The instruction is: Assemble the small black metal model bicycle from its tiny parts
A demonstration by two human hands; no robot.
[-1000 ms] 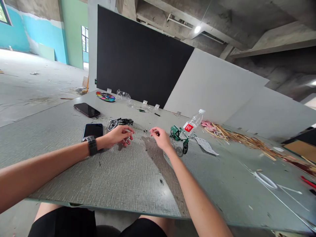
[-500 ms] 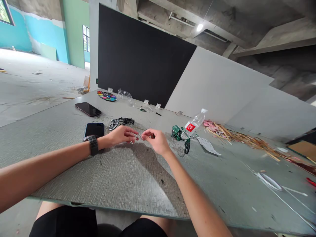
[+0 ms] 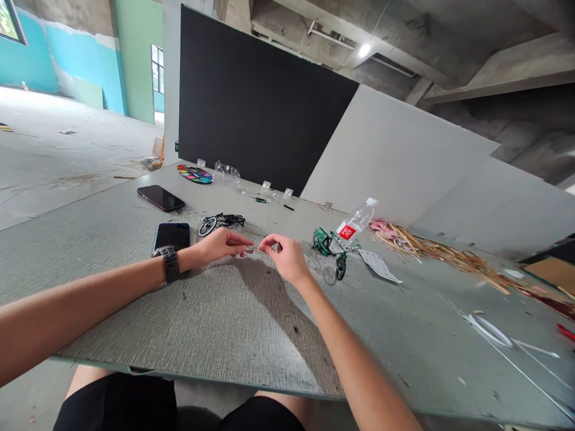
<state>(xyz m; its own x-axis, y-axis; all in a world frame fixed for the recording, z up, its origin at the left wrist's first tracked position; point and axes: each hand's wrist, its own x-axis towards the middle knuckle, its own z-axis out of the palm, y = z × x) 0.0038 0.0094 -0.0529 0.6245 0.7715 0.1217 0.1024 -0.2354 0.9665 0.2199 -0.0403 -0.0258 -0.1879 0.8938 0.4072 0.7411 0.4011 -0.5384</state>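
My left hand (image 3: 223,245), with a dark watch on its wrist, pinches a small silvery part (image 3: 250,249) at its fingertips. Just right of it my right hand (image 3: 283,254) is closed in a pinch; whatever it grips is too small to make out. Behind my left hand lies a black model bicycle (image 3: 224,221) with a spoked wheel. A green model bicycle (image 3: 330,246) stands to the right of my right hand, in front of a clear bottle (image 3: 356,222) with a red label.
Two phones (image 3: 160,197) (image 3: 171,235) lie at the left. A paint palette (image 3: 194,174) and clear plastic (image 3: 227,172) are at the back. Right of the bottle are a paper sheet (image 3: 380,266), wood strips (image 3: 431,250) and a white ring (image 3: 489,330).
The fingers of my left hand have drawn closer together around the small part. My right hand has barely shifted, and a narrow gap shows between the fingertips of both hands.
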